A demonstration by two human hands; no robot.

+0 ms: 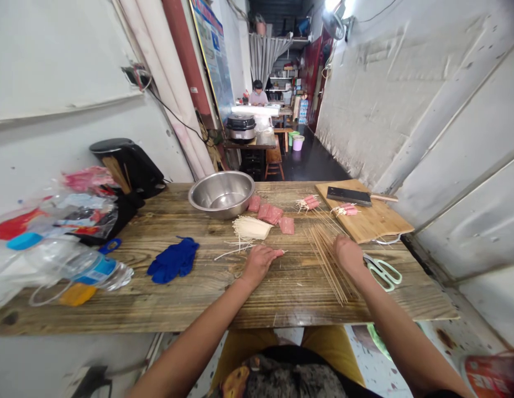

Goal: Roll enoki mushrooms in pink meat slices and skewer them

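My left hand (259, 262) rests on the wooden table (199, 298) with its fingers curled round a small pink roll beside a heap of enoki mushrooms (249, 228). My right hand (348, 252) lies over the pile of bamboo skewers (329, 262), fingers bent down onto them and hidden from me. Pink meat slices (271, 213) lie just beyond the mushrooms. Two finished rolls on skewers (309, 203) lie near the cutting board (373, 221), with one more (346, 209) on it.
A steel bowl (221, 193) sits at the table's back middle. A cleaver (349, 195) lies on the board, scissors (383, 271) right of my hand. Blue gloves (174, 260), a plastic bottle (91, 268) and bags crowd the left. A person sits far down the corridor (257, 94).
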